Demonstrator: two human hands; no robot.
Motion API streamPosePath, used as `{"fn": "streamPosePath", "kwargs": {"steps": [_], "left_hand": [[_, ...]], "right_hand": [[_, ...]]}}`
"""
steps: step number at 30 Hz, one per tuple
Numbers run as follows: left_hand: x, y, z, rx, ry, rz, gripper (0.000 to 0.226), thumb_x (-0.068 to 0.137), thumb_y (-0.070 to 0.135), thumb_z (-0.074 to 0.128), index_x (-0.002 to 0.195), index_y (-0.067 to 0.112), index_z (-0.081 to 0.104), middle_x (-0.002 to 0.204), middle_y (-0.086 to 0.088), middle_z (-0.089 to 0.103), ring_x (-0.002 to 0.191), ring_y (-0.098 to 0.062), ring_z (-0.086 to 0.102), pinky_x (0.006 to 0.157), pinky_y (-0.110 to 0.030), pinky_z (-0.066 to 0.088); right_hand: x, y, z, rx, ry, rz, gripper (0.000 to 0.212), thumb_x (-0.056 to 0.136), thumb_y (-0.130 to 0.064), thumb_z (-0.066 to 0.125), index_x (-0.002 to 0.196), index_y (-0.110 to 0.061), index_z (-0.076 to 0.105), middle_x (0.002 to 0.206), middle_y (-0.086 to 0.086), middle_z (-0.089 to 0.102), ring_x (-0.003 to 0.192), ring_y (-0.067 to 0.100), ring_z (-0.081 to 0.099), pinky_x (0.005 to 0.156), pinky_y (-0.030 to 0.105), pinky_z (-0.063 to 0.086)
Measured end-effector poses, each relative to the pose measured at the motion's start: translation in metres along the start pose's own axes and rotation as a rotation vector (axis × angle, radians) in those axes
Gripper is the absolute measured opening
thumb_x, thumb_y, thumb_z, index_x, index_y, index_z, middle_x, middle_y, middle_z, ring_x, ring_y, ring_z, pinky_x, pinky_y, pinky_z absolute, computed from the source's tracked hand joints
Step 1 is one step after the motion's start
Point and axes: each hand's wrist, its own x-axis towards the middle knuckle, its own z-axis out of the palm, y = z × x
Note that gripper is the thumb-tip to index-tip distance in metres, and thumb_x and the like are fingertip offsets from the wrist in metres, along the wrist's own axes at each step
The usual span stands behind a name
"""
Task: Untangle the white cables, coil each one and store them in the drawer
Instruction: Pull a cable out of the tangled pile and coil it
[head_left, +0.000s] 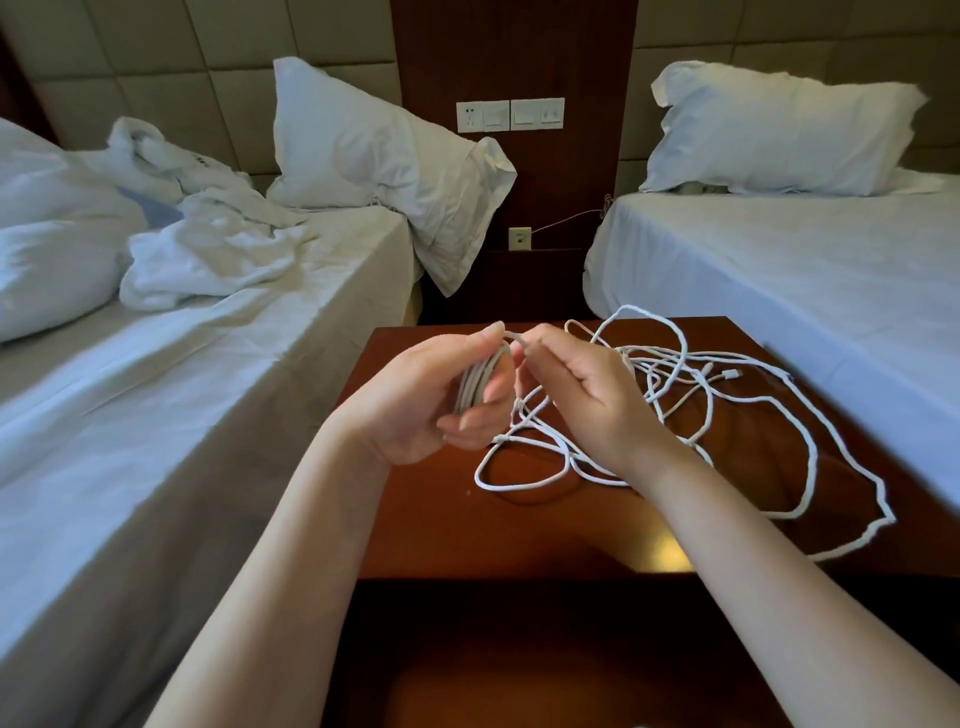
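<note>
My left hand (426, 395) grips a small coil of white cable (480, 382), several turns stacked between thumb and fingers. My right hand (582, 384) pinches the same cable's free strand right beside the coil's top. Both hands hover over the far left part of a dark red wooden nightstand (597, 530). A loose tangle of white cables (675, 395) sprawls over the nightstand's right half, with a connector end (730, 374) lying in it. One thicker cable (810, 462) loops out towards the right edge. No drawer shows in this view.
An unmade bed (156, 364) with crumpled white linen stands close on the left, a made bed (805, 270) on the right. Pillows lean on the padded headboard. A wall panel with sockets and switches (509, 115) sits behind the nightstand.
</note>
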Motion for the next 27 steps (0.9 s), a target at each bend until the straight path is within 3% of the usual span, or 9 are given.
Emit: {"fn": "streamPosePath", "kwargs": {"steps": [3,7,11,14,22,27], "left_hand": [[0.004,0.0,0.003,-0.048,0.008,0.029,0.053,0.094,0.037,0.029,0.052,0.013,0.05,0.037,0.003,0.037,0.032,-0.004,0.026,0.035,-0.013,0.022],[0.01,-0.003,0.01,-0.092,-0.003,0.07,0.053,0.091,0.041,0.034,0.047,0.016,0.049,0.033,0.003,0.033,0.031,-0.011,0.015,0.034,-0.017,0.014],[0.013,-0.003,0.014,-0.07,0.028,0.095,0.057,0.093,0.04,0.029,0.044,0.017,0.049,0.032,0.002,0.033,0.031,-0.013,0.013,0.035,-0.022,0.009],[0.013,-0.003,0.013,-0.037,0.096,0.097,0.06,0.093,0.042,0.029,0.041,0.017,0.048,0.03,0.001,0.033,0.028,-0.009,0.019,0.033,-0.019,0.014],[0.016,-0.002,0.024,0.093,0.396,0.1,0.065,0.085,0.052,0.038,0.033,0.014,0.03,0.031,-0.007,0.031,0.028,-0.015,0.025,0.037,-0.018,0.027],[0.026,-0.006,0.027,0.155,0.7,0.117,0.065,0.1,0.043,0.039,0.042,0.016,0.035,0.037,-0.005,0.033,0.032,-0.014,0.025,0.039,-0.02,0.02]], "right_hand": [[0.002,-0.003,0.003,0.018,0.004,-0.045,0.027,0.104,-0.02,0.037,0.085,-0.021,0.056,0.067,0.004,0.054,0.063,0.014,0.052,0.061,0.024,0.042],[0.003,-0.001,0.006,-0.057,0.049,-0.099,0.023,0.104,-0.025,0.034,0.09,-0.034,0.051,0.062,-0.009,0.047,0.055,0.009,0.048,0.055,0.02,0.036],[0.0,0.003,0.007,0.071,0.013,-0.017,0.031,0.104,-0.015,0.034,0.081,-0.004,0.052,0.062,-0.004,0.046,0.054,0.006,0.044,0.056,0.014,0.034],[0.0,0.003,0.008,0.119,-0.014,0.006,0.033,0.104,-0.015,0.034,0.077,-0.001,0.048,0.063,0.006,0.047,0.058,0.009,0.044,0.058,0.018,0.038],[0.0,0.002,0.01,0.106,0.017,0.04,0.027,0.102,-0.021,0.038,0.077,-0.02,0.046,0.062,-0.011,0.042,0.055,0.005,0.04,0.055,0.015,0.033],[0.001,0.006,0.01,-0.012,0.101,0.02,0.031,0.102,-0.023,0.04,0.077,-0.008,0.049,0.059,-0.011,0.042,0.052,0.005,0.04,0.052,0.016,0.031]]}}
